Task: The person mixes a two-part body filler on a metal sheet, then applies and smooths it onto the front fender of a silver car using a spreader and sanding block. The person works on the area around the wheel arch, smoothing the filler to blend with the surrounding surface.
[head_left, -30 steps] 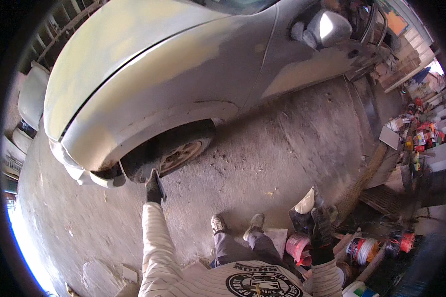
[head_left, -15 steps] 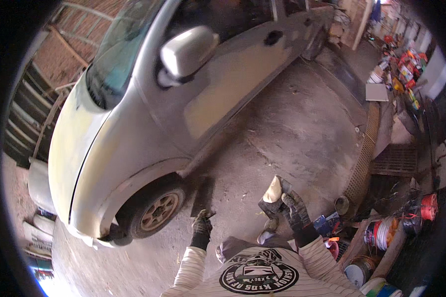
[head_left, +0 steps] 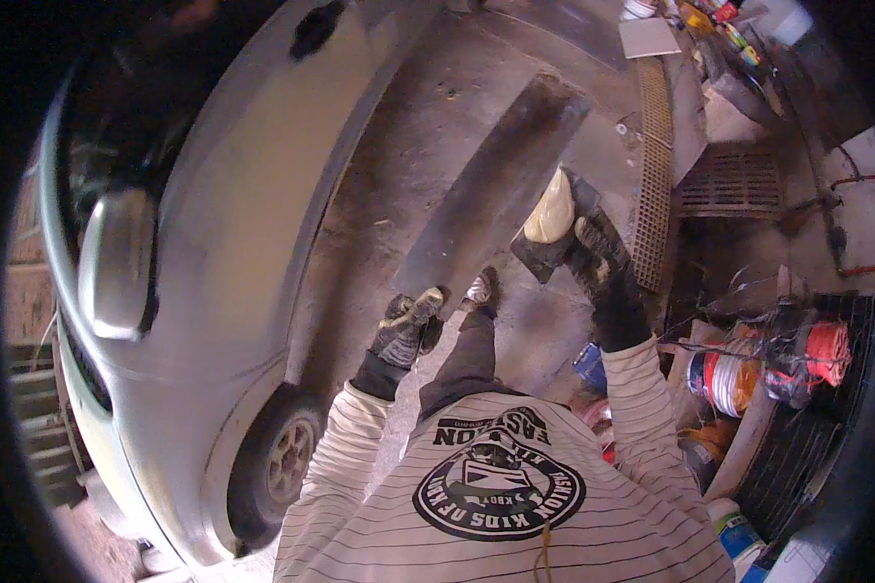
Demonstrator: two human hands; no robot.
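Note:
My left hand (head_left: 408, 325), in a dark work glove with light fingertips, is closed on the near end of a long, flat, dark blade (head_left: 496, 180). The blade slants away up and to the right, its broad face in view. My gloved right hand (head_left: 598, 257) grips a small dark flat board (head_left: 535, 260) by its right side. A pointed mound of cream-coloured putty (head_left: 551, 211) sits on this board. Left of both hands stands a grey car; its door panel (head_left: 253, 175) bears a broad beige patch. Hand and putty hide part of the small board.
The car's front wheel (head_left: 290, 457) and side mirror (head_left: 122, 262) are at the left. A perforated metal strip (head_left: 654, 165) and a grate (head_left: 734, 180) lie on the floor at right. Taped rolls (head_left: 734, 374) and cans crowd the lower right. My shoe (head_left: 480, 286) shows between the hands.
My view has swung right and along the car. Both hands now appear higher and closer, and the long blade has turned its broad face into view. Each hand keeps its hold.

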